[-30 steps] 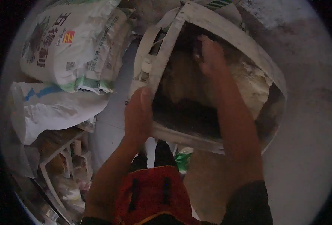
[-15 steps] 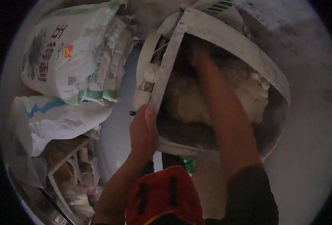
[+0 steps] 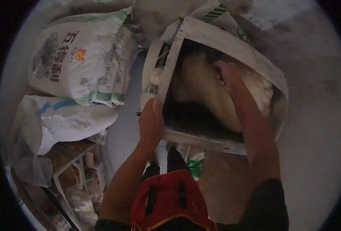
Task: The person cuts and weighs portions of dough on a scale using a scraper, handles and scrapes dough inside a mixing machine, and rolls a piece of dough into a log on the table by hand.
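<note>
A large metal machine bowl [image 3: 224, 31] with a whitish rim stands open before me, a pale dough mass [image 3: 207, 90] inside it, partly blurred. My left hand [image 3: 151, 117] is closed on the left edge of the rim, near its lower corner. Inside the opening, over the dough, my right hand [image 3: 226, 74] has its fingers curled around something small and dark that I cannot make out. The dough reaches under my right forearm to the right side of the bowl.
Stacked printed sacks [image 3: 78, 57] stand at the left. Below them lie a white sack with a blue stripe [image 3: 76, 119] and a rack [image 3: 68, 165] with bagged items. A green and white bag [image 3: 195, 165] is beneath the bowl. I wear a red apron [image 3: 166, 200].
My right hand has come back from the dark upper part of the bowl towards me, and its fingers show again. The dough has shifted and stretched. My left hand stays at the rim.
</note>
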### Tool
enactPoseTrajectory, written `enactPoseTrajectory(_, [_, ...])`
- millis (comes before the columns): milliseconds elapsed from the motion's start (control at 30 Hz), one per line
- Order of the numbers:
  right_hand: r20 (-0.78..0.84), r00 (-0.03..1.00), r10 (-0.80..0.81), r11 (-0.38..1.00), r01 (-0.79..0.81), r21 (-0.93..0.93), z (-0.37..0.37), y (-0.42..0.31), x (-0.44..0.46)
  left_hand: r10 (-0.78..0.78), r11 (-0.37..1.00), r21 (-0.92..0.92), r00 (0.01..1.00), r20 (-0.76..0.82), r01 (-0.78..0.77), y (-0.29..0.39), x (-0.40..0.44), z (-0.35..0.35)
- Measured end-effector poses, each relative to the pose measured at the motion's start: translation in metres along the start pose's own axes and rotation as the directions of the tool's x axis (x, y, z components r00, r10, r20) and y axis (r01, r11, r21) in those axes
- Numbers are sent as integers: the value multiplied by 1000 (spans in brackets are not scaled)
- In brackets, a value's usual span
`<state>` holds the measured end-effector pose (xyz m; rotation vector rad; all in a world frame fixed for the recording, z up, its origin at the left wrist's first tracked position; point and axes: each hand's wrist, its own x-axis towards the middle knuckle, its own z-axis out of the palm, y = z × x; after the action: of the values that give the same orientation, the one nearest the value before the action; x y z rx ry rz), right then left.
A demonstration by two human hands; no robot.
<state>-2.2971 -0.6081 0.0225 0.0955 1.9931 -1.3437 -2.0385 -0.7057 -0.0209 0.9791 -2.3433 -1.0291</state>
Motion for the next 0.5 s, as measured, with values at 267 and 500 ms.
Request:
enactPoseTrajectory(267, [-47,991,-127,986,131,105,7,-10,-8,-166,978,-122,984,58,172,22,5,-9])
enactPoseTrajectory(500, [-204,974,-95,995,88,-41,22,3,38,-33,997,-71,999,34,36,2,1,0])
